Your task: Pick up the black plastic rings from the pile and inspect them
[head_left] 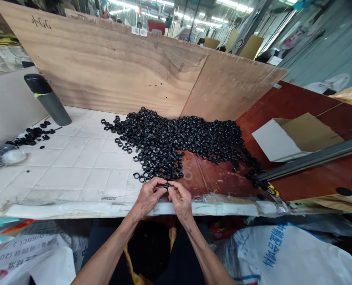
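Observation:
Both hands meet over the front edge of the worktable [83, 174]. Between their fingertips is one small black ring [167, 185], partly covered by the fingers. My left hand [148, 196] pinches it from the left with thumb and forefinger. On the other side my right hand [180, 199] grips the same ring, its fingers curled. Just beyond the hands spreads a large heap of black rings [164, 136]; several loose ones lie at its left fringe. Under the hands, between the knees, hangs an open yellow-rimmed bag [130, 264] with a dark inside.
A grey bottle [53, 105] leans at the back left, near a small pile of black pieces [30, 136]. Plywood [119, 63] walls the back. At right are an open cardboard box [278, 138] and a metal bar [312, 157]. White sacks [297, 253] lie below.

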Demonstrator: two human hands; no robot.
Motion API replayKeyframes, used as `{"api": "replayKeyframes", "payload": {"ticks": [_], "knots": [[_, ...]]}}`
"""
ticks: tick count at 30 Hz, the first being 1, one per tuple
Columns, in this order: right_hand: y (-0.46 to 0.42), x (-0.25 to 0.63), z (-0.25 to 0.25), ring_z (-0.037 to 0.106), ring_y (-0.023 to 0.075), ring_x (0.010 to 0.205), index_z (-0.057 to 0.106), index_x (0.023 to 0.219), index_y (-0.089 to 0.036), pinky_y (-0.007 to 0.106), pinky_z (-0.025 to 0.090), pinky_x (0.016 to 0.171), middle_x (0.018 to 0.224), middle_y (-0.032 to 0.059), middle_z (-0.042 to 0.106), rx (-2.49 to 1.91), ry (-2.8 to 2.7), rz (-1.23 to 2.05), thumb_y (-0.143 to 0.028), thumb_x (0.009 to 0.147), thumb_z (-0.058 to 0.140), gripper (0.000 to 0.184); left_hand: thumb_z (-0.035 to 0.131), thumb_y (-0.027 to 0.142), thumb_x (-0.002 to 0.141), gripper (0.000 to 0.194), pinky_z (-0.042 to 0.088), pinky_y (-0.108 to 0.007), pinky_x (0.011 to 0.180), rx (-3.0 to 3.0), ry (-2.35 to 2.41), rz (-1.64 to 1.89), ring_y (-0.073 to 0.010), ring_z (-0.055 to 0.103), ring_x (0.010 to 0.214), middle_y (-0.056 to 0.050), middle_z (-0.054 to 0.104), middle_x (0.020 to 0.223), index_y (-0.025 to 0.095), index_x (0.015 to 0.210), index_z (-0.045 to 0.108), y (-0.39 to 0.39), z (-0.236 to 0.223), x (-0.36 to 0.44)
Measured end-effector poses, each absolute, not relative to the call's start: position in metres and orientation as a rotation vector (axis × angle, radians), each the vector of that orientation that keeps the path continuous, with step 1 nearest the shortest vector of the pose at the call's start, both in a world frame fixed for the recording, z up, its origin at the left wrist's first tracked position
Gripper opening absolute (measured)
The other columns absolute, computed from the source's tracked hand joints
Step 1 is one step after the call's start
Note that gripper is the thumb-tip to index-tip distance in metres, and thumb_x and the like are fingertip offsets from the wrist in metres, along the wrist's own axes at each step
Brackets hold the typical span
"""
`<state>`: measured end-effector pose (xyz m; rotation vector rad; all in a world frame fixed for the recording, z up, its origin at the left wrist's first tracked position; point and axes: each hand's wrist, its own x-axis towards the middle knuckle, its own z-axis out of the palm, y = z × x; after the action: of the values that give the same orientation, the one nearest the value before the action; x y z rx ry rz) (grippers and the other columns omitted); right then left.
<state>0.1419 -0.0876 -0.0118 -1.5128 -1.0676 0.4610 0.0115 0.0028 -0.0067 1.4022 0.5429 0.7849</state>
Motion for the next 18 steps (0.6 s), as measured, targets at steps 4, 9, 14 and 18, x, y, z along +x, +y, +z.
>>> {"api": "replayKeyframes", "payload": {"ticks": [4, 9, 14, 18], "knots": [[-0.087, 0.146, -0.008, 0.066, 0.0159, 0.071, 0.073, 0.102, -0.019, 0.026, 0.056, 0.064, 0.086, 0.0037, 0.069, -1.479, -1.084, 0.48, -0.031, 0.093, 0.063, 0.018, 0.071, 0.031, 0.086, 0.02, 0.058, -0.028, 0.078, 1.451, 0.588, 0.822, -0.0152, 0.069, 0.081, -0.005, 0.069, 0.104, 0.017, 0.1, 0.072, 0.002, -0.004, 0.012], [-0.087, 0.147, -0.005, 0.067, 0.0219, 0.101, 0.075, 0.098, -0.021, 0.034, 0.056, 0.088, 0.106, 0.0086, 0.07, -1.415, -1.139, 0.388, -0.024, 0.092, 0.064, 0.013, 0.075, 0.031, 0.081, 0.025, 0.056, -0.029, 0.074, 1.35, 0.647, 0.74, -0.0159, 0.068, 0.074, -0.004, 0.073, 0.087, 0.014, 0.1, 0.072, 0.003, -0.004, 0.012], [-0.087, 0.146, -0.008, 0.069, 0.021, 0.094, 0.076, 0.102, -0.02, 0.031, 0.058, 0.078, 0.105, 0.0092, 0.07, -1.427, -1.099, 0.428, -0.029, 0.092, 0.066, 0.016, 0.072, 0.03, 0.084, 0.024, 0.056, -0.03, 0.08, 1.379, 0.599, 0.772, -0.0173, 0.069, 0.083, -0.006, 0.073, 0.096, 0.015, 0.102, 0.071, 0.003, -0.004, 0.012], [-0.085, 0.145, -0.015, 0.056, 0.0126, 0.05, 0.071, 0.101, -0.016, 0.023, 0.047, 0.049, 0.062, -0.0021, 0.061, -1.518, -1.005, 0.497, -0.04, 0.094, 0.063, 0.026, 0.065, 0.024, 0.09, 0.014, 0.054, -0.031, 0.088, 1.615, 0.528, 0.876, -0.0187, 0.068, 0.095, -0.007, 0.07, 0.104, 0.018, 0.1, 0.072, 0.003, -0.001, 0.01]]}}
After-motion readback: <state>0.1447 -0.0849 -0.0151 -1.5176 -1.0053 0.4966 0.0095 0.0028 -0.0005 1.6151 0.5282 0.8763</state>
